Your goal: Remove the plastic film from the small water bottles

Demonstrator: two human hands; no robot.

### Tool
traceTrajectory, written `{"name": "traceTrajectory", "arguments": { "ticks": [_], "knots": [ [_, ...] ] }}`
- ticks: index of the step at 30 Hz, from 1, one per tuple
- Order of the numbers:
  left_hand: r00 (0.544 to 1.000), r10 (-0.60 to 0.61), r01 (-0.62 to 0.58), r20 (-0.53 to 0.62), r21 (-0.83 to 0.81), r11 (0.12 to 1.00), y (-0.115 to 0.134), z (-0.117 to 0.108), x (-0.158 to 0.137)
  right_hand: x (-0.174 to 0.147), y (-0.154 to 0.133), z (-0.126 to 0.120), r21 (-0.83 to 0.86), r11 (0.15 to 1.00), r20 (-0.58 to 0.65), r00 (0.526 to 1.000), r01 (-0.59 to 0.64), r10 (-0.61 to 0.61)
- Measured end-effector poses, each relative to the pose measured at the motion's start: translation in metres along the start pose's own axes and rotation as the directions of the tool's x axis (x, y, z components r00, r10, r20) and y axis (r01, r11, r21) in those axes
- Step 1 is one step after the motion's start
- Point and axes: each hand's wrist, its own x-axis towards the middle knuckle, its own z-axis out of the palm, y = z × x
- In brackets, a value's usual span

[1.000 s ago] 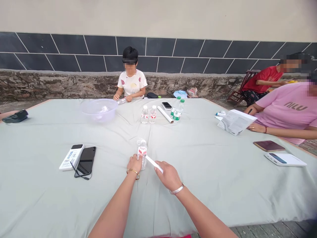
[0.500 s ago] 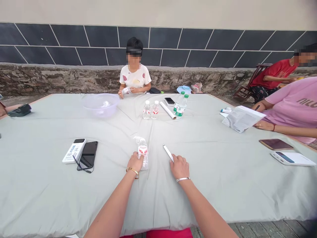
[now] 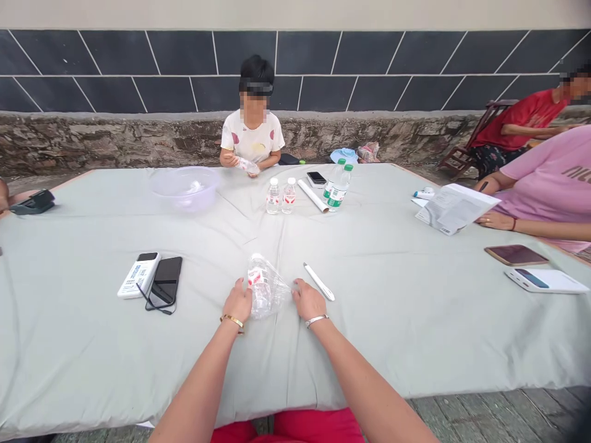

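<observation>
In front of me a small clear water bottle (image 3: 259, 284) with a red and white label lies on the grey cloth, inside a clear plastic wrap (image 3: 278, 291). My left hand (image 3: 239, 299) grips the bottle's left side. On the other side, my right hand (image 3: 308, 300) pinches the edge of the wrap and draws it out taut from the bottle. Just beyond the right hand, a white utility knife (image 3: 319, 282), or a similar slim tool, lies on the cloth.
Two small bottles (image 3: 281, 197), a white roll (image 3: 313, 196) and green-capped bottles (image 3: 338, 186) stand or lie further back. A translucent basin (image 3: 184, 191) is at back left. Phone (image 3: 165, 282) and power bank (image 3: 139, 275) lie left. Opposite, a person (image 3: 253, 135) holds a wrapped bottle.
My right hand has let go of the white tool and moved left to the plastic wrap, pulling it rightward. The bottle and left hand have shifted slightly left.
</observation>
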Motion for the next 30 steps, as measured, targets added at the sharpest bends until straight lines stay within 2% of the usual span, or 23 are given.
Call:
{"name": "traceTrajectory", "arguments": {
  "ticks": [2, 4, 7, 9, 11, 14, 17, 20, 22, 25, 27, 30],
  "knots": [
    [0.999, -0.007, 0.008, -0.044, 0.029, 1.0, 0.0, -0.009, 0.0, -0.003, 0.001, -0.007, -0.04, 0.998, -0.056, 0.997, 0.055, -0.057],
    [0.997, 0.041, -0.04, -0.063, 0.029, 0.999, 0.008, -0.012, -0.001, -0.006, -0.011, -0.014, -0.055, 0.991, -0.155, 0.979, 0.123, -0.131],
    [0.991, 0.12, -0.115, -0.062, 0.082, 0.99, 0.022, -0.007, -0.002, -0.01, -0.038, -0.021, -0.015, 0.956, -0.282, 0.917, 0.292, -0.284],
    [0.99, 0.134, -0.126, -0.053, 0.121, 0.985, 0.025, -0.002, -0.003, -0.01, -0.05, -0.021, -0.014, 0.893, -0.247, 0.864, 0.45, -0.439],
    [0.988, 0.146, -0.141, -0.046, 0.098, 0.985, 0.019, -0.002, -0.001, -0.007, -0.052, -0.017, -0.051, 0.84, -0.108, 0.834, 0.54, -0.542],
    [0.99, 0.117, -0.119, -0.075, -0.021, 0.993, 0.0, -0.011, 0.004, -0.002, -0.039, -0.008, -0.114, 0.872, 0.063, 0.879, 0.477, -0.472],
    [0.992, -0.011, -0.005, -0.128, -0.122, 0.993, -0.018, -0.024, 0.009, 0.003, -0.031, -0.005, -0.16, 0.903, 0.092, 0.917, 0.398, -0.387],
    [0.979, -0.095, 0.067, -0.179, -0.157, 0.985, -0.027, -0.031, 0.013, 0.006, -0.044, -0.009, -0.198, 0.903, 0.075, 0.925, 0.38, -0.373],
    [0.971, -0.122, 0.084, -0.204, -0.184, 0.979, -0.03, -0.031, 0.016, 0.01, -0.062, -0.013, -0.108, 0.915, 0.102, 0.92, 0.389, -0.379],
    [0.964, -0.137, 0.078, -0.226, -0.252, 0.965, -0.032, -0.029, 0.021, 0.019, -0.087, -0.015, 0.12, 0.919, 0.22, 0.892, 0.376, -0.394],
    [0.963, -0.147, 0.065, -0.227, -0.331, 0.941, -0.035, -0.027, 0.024, 0.027, -0.099, -0.012, 0.194, 0.919, 0.277, 0.879, 0.344, -0.387],
    [0.961, -0.188, 0.064, -0.202, -0.499, 0.864, -0.039, -0.023, 0.027, 0.034, -0.11, -0.003, 0.335, 0.917, 0.264, 0.913, 0.215, -0.31]
  ]
}}
